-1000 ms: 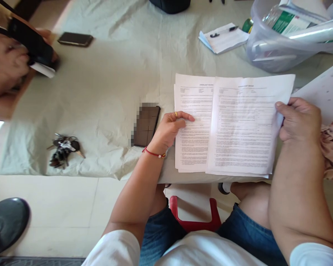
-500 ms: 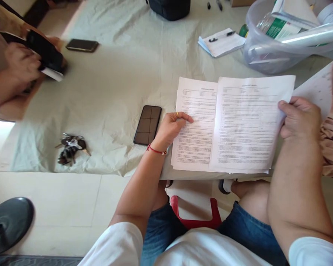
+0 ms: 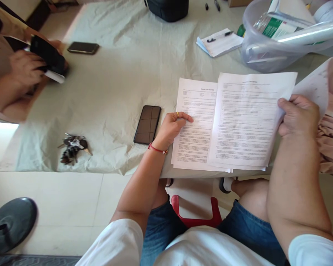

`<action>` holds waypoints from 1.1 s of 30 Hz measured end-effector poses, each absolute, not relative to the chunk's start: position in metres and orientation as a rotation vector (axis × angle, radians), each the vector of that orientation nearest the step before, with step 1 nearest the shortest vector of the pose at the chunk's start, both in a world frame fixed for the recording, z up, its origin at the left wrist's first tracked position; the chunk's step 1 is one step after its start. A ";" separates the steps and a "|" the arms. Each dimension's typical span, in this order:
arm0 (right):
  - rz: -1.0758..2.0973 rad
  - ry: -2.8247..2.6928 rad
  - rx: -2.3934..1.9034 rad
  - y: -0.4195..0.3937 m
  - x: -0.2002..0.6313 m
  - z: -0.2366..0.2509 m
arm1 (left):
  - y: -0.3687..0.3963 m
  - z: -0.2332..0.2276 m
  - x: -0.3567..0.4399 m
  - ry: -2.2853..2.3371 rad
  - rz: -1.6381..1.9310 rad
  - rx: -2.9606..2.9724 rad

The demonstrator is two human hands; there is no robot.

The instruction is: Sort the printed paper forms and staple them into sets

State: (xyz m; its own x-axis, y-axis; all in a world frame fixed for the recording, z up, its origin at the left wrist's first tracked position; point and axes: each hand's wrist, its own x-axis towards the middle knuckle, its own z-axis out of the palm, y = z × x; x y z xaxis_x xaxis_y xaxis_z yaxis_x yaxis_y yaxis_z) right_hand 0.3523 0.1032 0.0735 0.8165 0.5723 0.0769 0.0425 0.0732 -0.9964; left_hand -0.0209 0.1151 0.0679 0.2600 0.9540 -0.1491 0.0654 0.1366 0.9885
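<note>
A stack of printed sheets point(image 3: 195, 125) lies near the table's front edge. My left hand point(image 3: 170, 127) rests on the stack's left edge, fingertips pressing the lower sheet. My right hand point(image 3: 296, 116) pinches the right edge of the top sheet point(image 3: 245, 118), which is lifted slightly and overlaps the lower one. A dark phone point(image 3: 147, 124) lies face up just left of my left hand.
A bunch of keys point(image 3: 72, 149) lies at the front left. Another person's hands point(image 3: 24, 70) hold a dark phone at far left, near a second phone point(image 3: 83, 47). A notepad with pen point(image 3: 220, 41) and a clear plastic tub point(image 3: 269, 40) stand at the back right. Pink cloth point(image 3: 331, 144) sits at right.
The top sheet has risen and shifted slightly under my right hand. My left hand has stayed put. The other person's hands have moved a little with the phone.
</note>
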 end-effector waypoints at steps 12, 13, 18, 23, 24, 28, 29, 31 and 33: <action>0.459 -0.601 -1.470 0.101 0.352 0.068 | 0.113 0.071 -0.019 1.087 0.890 1.232; 0.468 -0.605 -1.471 0.101 0.351 0.068 | 0.113 0.072 -0.019 1.091 0.885 1.238; 0.504 -0.605 -1.494 0.099 0.347 0.069 | 0.112 0.074 -0.020 1.097 0.874 1.232; 0.561 -0.630 -1.467 0.099 0.341 0.068 | 0.113 0.072 -0.018 1.094 0.865 1.206; 0.567 -0.638 -1.457 0.099 0.339 0.068 | 0.112 0.072 -0.017 1.085 0.867 1.198; 0.602 -0.665 -1.426 0.099 0.330 0.065 | 0.111 0.070 -0.014 1.074 0.884 1.190; 0.609 -0.683 -1.417 0.099 0.327 0.064 | 0.111 0.070 -0.013 1.076 0.888 1.193; 0.620 -0.712 -1.397 0.099 0.322 0.063 | 0.111 0.070 -0.013 1.074 0.895 1.201; 0.637 -0.716 -1.381 0.100 0.317 0.062 | 0.111 0.070 -0.012 1.075 0.898 1.201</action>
